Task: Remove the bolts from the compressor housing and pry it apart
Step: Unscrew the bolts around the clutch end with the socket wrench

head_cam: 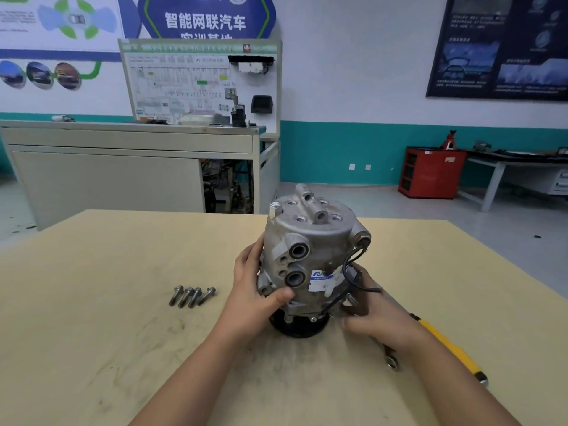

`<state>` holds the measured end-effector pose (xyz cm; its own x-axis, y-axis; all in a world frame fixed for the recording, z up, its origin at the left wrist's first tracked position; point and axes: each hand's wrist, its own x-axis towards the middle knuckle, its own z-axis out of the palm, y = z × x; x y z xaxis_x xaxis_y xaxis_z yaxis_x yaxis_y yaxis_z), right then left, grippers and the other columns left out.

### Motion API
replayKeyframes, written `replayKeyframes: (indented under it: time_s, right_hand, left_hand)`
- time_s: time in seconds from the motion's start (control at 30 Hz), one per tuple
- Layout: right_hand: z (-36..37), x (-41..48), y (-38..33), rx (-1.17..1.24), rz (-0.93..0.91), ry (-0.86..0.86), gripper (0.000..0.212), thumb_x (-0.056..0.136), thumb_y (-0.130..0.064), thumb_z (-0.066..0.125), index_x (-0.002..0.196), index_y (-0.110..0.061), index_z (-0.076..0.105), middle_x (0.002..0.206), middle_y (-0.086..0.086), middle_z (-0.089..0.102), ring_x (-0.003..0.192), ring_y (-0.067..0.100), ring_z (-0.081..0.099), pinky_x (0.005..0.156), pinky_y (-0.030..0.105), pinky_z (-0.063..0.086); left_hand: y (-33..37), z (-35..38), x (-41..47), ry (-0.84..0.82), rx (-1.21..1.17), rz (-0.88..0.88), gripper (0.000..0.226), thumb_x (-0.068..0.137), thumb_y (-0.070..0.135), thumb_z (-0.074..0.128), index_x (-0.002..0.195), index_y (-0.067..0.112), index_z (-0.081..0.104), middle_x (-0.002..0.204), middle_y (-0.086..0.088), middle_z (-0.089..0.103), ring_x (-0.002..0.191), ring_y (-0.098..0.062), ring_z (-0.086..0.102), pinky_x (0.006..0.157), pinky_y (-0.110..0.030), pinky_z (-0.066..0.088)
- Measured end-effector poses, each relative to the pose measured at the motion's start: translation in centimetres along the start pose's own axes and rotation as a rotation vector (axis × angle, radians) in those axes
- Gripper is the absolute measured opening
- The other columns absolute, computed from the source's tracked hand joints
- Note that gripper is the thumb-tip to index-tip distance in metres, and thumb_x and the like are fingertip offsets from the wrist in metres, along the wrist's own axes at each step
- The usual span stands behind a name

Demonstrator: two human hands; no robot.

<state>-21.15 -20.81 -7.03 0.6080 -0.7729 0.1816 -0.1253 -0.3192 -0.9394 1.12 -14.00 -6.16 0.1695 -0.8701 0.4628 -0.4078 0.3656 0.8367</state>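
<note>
The grey metal compressor housing (310, 241) stands upright on its black pulley end in the middle of the wooden table (92, 333). One bolt head (274, 207) still sticks up at its top left rim. My left hand (258, 284) grips the housing's left side, thumb across the front below the two round ports. My right hand (365, 305) holds the lower right side, fingers curled round the base near a black cable (350, 265). Several loose bolts (192, 296) lie side by side on the table to the left.
A yellow-handled tool (451, 348) and a metal wrench (388, 356) lie on the table under my right forearm. Beyond the table stand a grey workbench (123, 167) with a wiring display board and a red cabinet (430, 172).
</note>
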Motion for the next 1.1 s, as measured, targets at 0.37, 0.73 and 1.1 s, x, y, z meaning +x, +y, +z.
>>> replayKeyframes:
  time_s: [0.37, 0.73, 1.1]
  right_hand:
    - [0.0, 2.0, -0.6, 0.259, -0.134, -0.001, 0.096, 0.058, -0.009, 0.082, 0.135, -0.027, 0.028, 0.114, 0.006, 0.067, 0.089, 0.016, 0.066, 0.07, 0.028, 0.051]
    - [1.0, 2.2, -0.3, 0.308, -0.084, 0.041, 0.097, 0.047, -0.02, 0.089, 0.131, -0.022, 0.042, 0.118, -0.005, 0.067, 0.107, 0.013, 0.064, 0.078, 0.022, 0.052]
    - [2.6, 2.7, -0.5, 0.142, -0.133, 0.235, 0.084, 0.061, -0.023, 0.075, 0.135, -0.017, 0.036, 0.112, -0.001, 0.067, 0.094, -0.004, 0.064, 0.071, 0.008, 0.046]
  left_hand:
    - [-0.8, 0.2, 0.0, 0.044, -0.049, 0.006, 0.096, 0.046, 0.097, 0.049, 0.129, 0.058, 0.021, 0.134, 0.023, 0.031, 0.115, 0.031, 0.03, 0.089, 0.007, 0.026]
    - [-0.5, 0.4, -0.1, 0.019, -0.116, 0.005, 0.092, 0.058, 0.094, 0.044, 0.136, 0.05, 0.024, 0.146, 0.017, 0.038, 0.134, 0.006, 0.035, 0.11, -0.021, 0.032]
    - [-1.3, 0.1, -0.3, 0.031, -0.136, -0.055, 0.048, 0.085, 0.052, 0.058, 0.127, 0.04, 0.038, 0.123, 0.013, 0.061, 0.111, -0.001, 0.06, 0.083, -0.012, 0.047]
